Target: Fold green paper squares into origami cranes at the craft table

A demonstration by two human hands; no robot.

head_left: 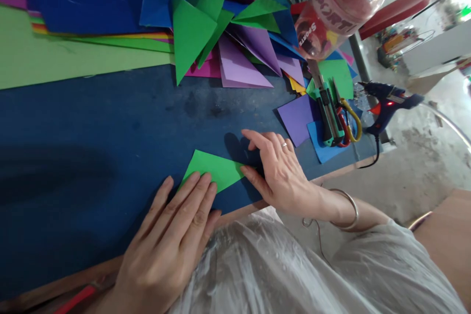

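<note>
crinkled clear plastic [257, 265] covers the person's lap at the bottom of the view, just under the bench [91, 157] edge. left hand [172, 240] lies flat, fingers straight and close together, their tips pressing on the near left corner of a green paper triangle [215, 169]. right hand [279, 167] rests at the triangle's right point, thumb and forefinger spread apart and touching the paper's tip, not closed around anything; a ring sits on one finger and a bangle [349, 208] circles the wrist. the triangle lies flat on the dark blue bench surface, near its front edge, between the two hands. just beyond the right hand lie a purple paper square [296, 117] and a light blue piece [320, 144], with a green utility knife [329, 117] and scissors [348, 120] resting on them. a blue glue gun [386, 103] stands at the bench's right end. farther back, folded green [191, 34] and lilac triangles [239, 64] are heaped together, beside a stack of coloured sheets [84, 34] on the left. a clear plastic jar [342, 5] with red lettering looms at the upper right.
</note>
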